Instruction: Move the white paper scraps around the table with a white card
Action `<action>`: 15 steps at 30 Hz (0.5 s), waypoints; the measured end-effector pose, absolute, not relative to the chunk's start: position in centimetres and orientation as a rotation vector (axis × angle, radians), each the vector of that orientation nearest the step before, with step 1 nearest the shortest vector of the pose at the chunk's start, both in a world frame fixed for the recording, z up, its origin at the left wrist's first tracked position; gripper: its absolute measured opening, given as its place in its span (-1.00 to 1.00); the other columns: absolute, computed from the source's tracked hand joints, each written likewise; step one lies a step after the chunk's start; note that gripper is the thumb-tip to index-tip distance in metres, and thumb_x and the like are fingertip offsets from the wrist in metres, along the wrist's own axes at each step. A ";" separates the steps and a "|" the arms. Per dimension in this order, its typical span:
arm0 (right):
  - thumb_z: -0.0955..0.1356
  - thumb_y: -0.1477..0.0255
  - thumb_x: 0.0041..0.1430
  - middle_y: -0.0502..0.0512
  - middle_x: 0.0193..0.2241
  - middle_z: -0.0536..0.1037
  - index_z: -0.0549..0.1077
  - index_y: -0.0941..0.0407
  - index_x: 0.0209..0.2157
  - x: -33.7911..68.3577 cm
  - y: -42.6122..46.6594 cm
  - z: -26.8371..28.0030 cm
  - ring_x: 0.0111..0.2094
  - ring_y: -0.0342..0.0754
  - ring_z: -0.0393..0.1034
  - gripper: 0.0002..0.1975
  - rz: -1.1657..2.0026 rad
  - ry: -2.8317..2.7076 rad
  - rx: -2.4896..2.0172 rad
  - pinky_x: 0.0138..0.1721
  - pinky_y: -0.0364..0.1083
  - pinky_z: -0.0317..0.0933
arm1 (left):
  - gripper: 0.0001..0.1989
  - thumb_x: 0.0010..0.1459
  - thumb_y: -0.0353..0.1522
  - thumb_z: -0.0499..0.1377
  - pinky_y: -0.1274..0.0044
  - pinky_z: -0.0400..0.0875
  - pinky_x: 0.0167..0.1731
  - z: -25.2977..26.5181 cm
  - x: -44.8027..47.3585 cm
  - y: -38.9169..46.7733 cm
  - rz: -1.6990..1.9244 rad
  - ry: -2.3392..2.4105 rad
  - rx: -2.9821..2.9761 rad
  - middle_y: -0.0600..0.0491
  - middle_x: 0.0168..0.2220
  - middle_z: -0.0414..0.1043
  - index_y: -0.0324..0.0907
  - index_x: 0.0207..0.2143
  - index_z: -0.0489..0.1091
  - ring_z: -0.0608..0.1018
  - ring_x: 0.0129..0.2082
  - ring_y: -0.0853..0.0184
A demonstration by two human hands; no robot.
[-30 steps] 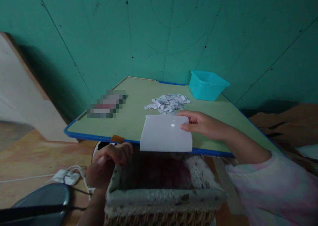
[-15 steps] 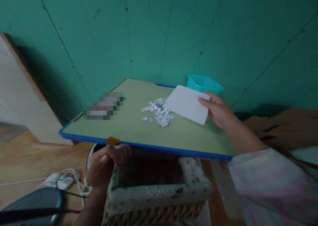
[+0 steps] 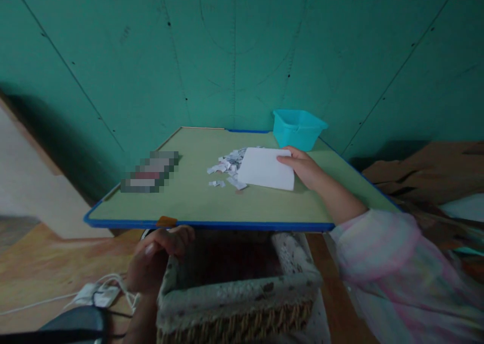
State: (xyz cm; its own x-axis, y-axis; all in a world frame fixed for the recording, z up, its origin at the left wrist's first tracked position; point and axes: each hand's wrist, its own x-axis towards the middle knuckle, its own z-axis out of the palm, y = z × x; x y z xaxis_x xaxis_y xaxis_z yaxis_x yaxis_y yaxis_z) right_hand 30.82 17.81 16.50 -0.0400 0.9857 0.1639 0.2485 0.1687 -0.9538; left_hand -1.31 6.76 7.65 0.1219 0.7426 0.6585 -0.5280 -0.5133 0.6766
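Observation:
My right hand [image 3: 304,168] is closed on the right edge of a stiff white card [image 3: 266,168], thumb on top. The card is low over the table [image 3: 204,203], and its left side covers part of a pile of torn paper scraps [image 3: 231,163]. Whether it touches the table I cannot tell. My left hand [image 3: 161,248] has its fingers curled over the left rim of a cloth-lined wicker basket [image 3: 242,296]. The basket is just under the table's front edge, its opening facing up and its inside dark.
A turquoise plastic bin [image 3: 298,129] stands at the table's back right, near the green wall [image 3: 234,46]. A blurred-out flat item [image 3: 149,172] lies on the left. Cables and a white power strip [image 3: 96,294] are on the floor, with brown cardboard [image 3: 423,170] at right.
The white card has come down and left, flatter over the paper scraps, with my right hand on it. My left hand stays at the basket rim. The camera view has shifted slightly.

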 end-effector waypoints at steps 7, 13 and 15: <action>0.43 0.26 -0.19 -0.06 -0.46 0.44 0.35 0.07 -0.37 31.2 17.8 16.7 -0.41 -0.09 0.30 -0.68 1.026 -1.397 -1.176 -0.37 -0.12 0.12 | -0.71 0.15 -0.22 0.13 0.38 0.22 -0.54 7.9 -0.9 6.5 1.623 0.290 1.291 0.05 -0.66 0.38 -0.18 -0.52 0.46 0.37 -0.64 0.29; 0.46 0.34 -0.18 -0.08 -0.53 0.45 0.38 0.09 -0.37 31.1 17.6 16.5 -0.48 -0.13 0.30 -0.71 1.171 -1.434 -1.206 -0.41 -0.13 0.13 | -0.70 0.18 -0.24 0.11 0.38 0.30 -0.50 7.9 -0.8 6.7 1.614 0.213 1.337 0.03 -0.65 0.42 -0.21 -0.51 0.47 0.39 -0.62 0.29; 0.47 0.36 -0.16 -0.07 -0.53 0.46 0.38 0.10 -0.37 30.7 17.3 16.5 -0.49 -0.13 0.31 -0.72 1.258 -1.453 -1.205 -0.42 -0.14 0.14 | -0.70 0.17 -0.24 0.10 0.38 0.32 -0.47 7.8 -0.8 6.7 1.635 0.209 1.314 0.03 -0.64 0.43 -0.22 -0.51 0.46 0.39 -0.62 0.30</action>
